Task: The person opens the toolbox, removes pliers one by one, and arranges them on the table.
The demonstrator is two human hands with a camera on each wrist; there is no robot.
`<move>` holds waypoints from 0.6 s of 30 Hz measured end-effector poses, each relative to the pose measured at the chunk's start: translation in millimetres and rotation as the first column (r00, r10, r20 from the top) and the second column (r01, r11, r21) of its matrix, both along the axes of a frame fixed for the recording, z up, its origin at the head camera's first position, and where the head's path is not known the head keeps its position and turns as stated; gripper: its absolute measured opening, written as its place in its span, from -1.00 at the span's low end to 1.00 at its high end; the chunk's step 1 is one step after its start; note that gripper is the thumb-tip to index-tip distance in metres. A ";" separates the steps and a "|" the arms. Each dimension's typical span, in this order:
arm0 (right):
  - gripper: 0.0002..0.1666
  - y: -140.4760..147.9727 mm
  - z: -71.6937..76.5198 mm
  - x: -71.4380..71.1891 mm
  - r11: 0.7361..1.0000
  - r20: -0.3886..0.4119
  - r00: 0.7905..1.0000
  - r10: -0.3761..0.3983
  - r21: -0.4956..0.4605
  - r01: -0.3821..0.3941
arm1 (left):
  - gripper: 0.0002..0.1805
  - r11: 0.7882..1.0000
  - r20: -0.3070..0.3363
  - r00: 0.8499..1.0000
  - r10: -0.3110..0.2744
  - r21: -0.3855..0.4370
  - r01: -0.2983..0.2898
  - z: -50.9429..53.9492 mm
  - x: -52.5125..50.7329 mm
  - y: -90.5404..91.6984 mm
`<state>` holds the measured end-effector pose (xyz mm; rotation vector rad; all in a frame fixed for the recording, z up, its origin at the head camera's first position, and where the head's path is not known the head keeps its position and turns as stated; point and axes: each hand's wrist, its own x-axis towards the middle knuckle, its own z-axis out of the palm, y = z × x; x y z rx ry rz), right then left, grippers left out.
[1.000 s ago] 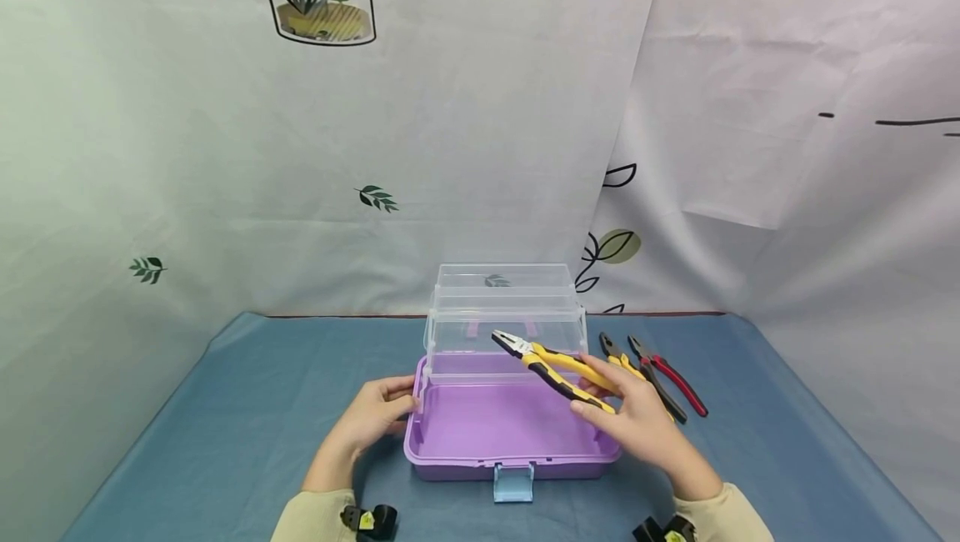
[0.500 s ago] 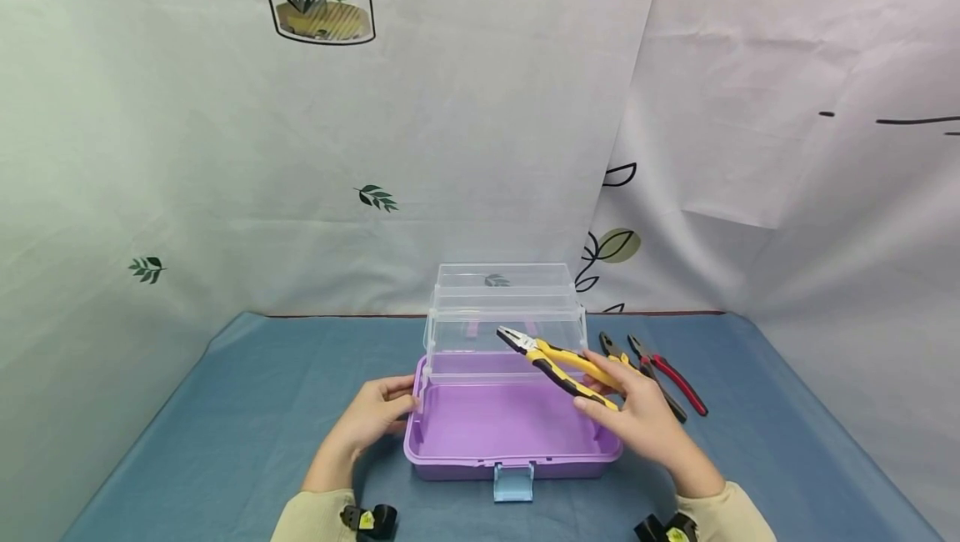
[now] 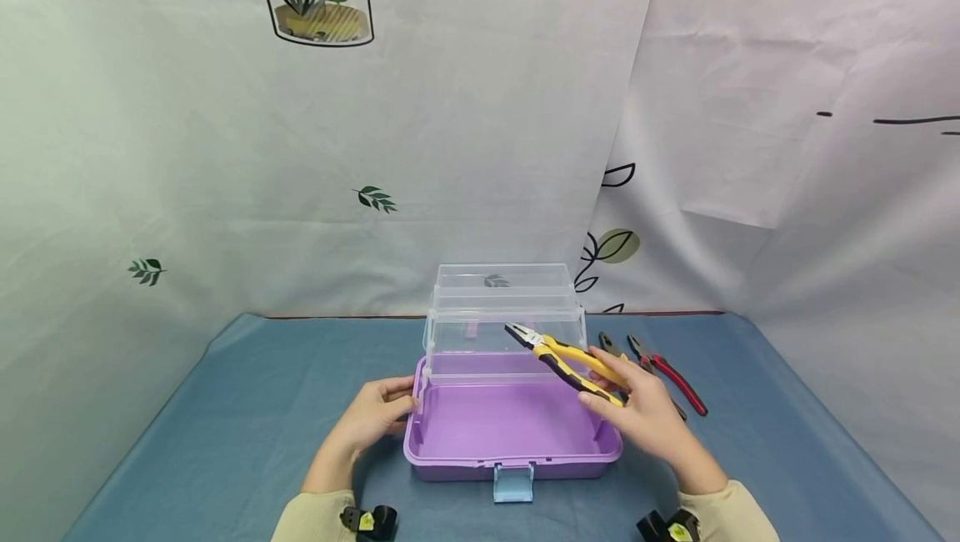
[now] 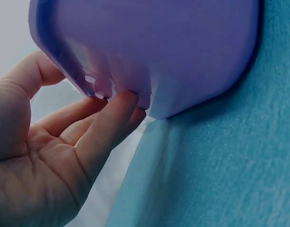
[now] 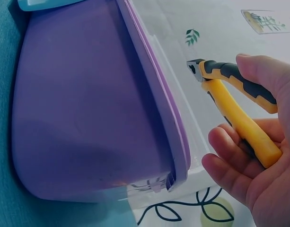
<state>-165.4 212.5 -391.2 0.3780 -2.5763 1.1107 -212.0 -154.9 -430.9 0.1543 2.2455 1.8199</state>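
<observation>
A purple toolbox (image 3: pixel 510 425) with its clear lid (image 3: pixel 506 300) raised stands in the middle of the table. My left hand (image 3: pixel 375 415) holds the box's left side, thumb at the rim and fingers against the outer wall (image 4: pixel 111 56). Over the box's right half, my right hand (image 3: pixel 643 409) grips yellow-and-black combination pliers (image 3: pixel 573 363) by the handles, their steel head pointing to the back left. In the right wrist view the pliers (image 5: pixel 239 113) are above the rim, with handles spread and the thumb on one of them. The box's floor shows bare purple.
Red-handled pliers (image 3: pixel 678 383) lie right of the box. Beside them lies another pair of pliers (image 3: pixel 609 344), partly hidden behind my right hand. A light blue latch (image 3: pixel 513 484) hangs at the box's front. A printed cloth (image 3: pixel 480 125) hangs behind the blue-covered table (image 3: pixel 285 392).
My right hand and the combination pliers have shifted slightly right and upward in the head view, covering more of the pliers behind. The left hand and toolbox stay put.
</observation>
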 end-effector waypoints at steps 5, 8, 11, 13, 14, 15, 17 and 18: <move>-0.23 2.2 -0.4 -1.1 1.000 -0.005 1.000 0.004 -0.014 -0.004 | -0.37 1.000 -0.001 1.000 0.003 -0.006 -0.003 -0.3 -0.1 -0.1; -0.23 3.3 -0.9 -1.5 1.000 -0.005 1.000 0.004 -0.021 -0.004 | -0.37 1.000 -0.003 1.000 0.001 -0.006 -0.001 -0.7 -0.4 -0.4; -0.22 4.3 -1.3 -2.1 1.000 -0.007 1.000 -0.003 -0.017 0.003 | -0.37 1.000 -0.004 1.000 -0.002 -0.002 0.002 -1.0 -0.5 -0.5; -0.22 5.1 -1.8 -2.7 1.000 -0.014 1.000 -0.009 -0.008 0.009 | -0.37 1.000 -0.003 1.000 -0.003 0.002 0.003 -0.9 -0.6 -0.5; -0.21 5.5 -1.9 -3.0 1.000 -0.018 1.000 -0.010 -0.004 0.010 | -0.37 1.000 -0.003 1.000 -0.004 0.004 0.004 -0.9 -0.5 -0.4; -0.21 6.0 -2.1 -3.4 1.000 -0.022 1.000 -0.009 -0.003 0.009 | -0.36 1.000 -0.003 1.000 -0.005 0.004 0.005 -0.9 -0.4 -0.4; -0.21 7.2 -2.0 -3.8 1.000 -0.030 1.000 -0.009 0.004 0.009 | -0.36 1.000 -0.002 1.000 -0.005 0.006 0.005 -0.9 -0.4 -0.2; -0.21 7.9 -2.1 -3.9 1.000 -0.034 0.999 -0.012 0.009 0.012 | -0.36 1.000 -0.001 1.000 -0.005 0.007 0.005 -0.9 -0.4 -0.2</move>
